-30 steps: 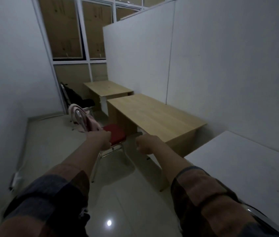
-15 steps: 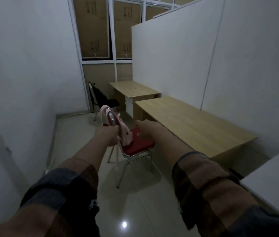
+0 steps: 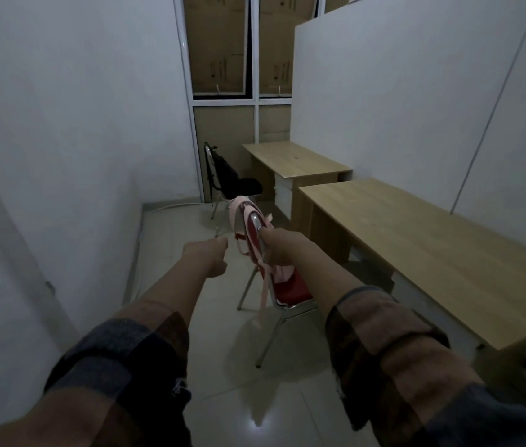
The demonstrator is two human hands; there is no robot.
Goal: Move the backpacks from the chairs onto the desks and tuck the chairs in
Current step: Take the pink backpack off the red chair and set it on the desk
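Note:
A red chair (image 3: pixel 291 290) with chrome legs stands in the aisle beside the near wooden desk (image 3: pixel 416 246). A pink backpack (image 3: pixel 239 210) hangs over its backrest, straps dangling down to the seat. My right hand (image 3: pixel 279 250) is closed on the backrest's top edge where the pink fabric lies. My left hand (image 3: pixel 206 258) is a loose fist to the left of the chair, apart from it and holding nothing. Farther back, a black chair (image 3: pixel 248 187) carries a black backpack (image 3: pixel 223 171) beside the far wooden desk (image 3: pixel 294 159).
A white wall runs close along the left, and white partition panels (image 3: pixel 384 108) stand behind the desks on the right. Between them lies a narrow tiled aisle (image 3: pixel 165 253). A glazed wall with cardboard behind it closes the far end.
My view has swung right and closer to the red chair. My left hand came off the pink backpack and moved left. My right hand moved from the seat area onto the backrest.

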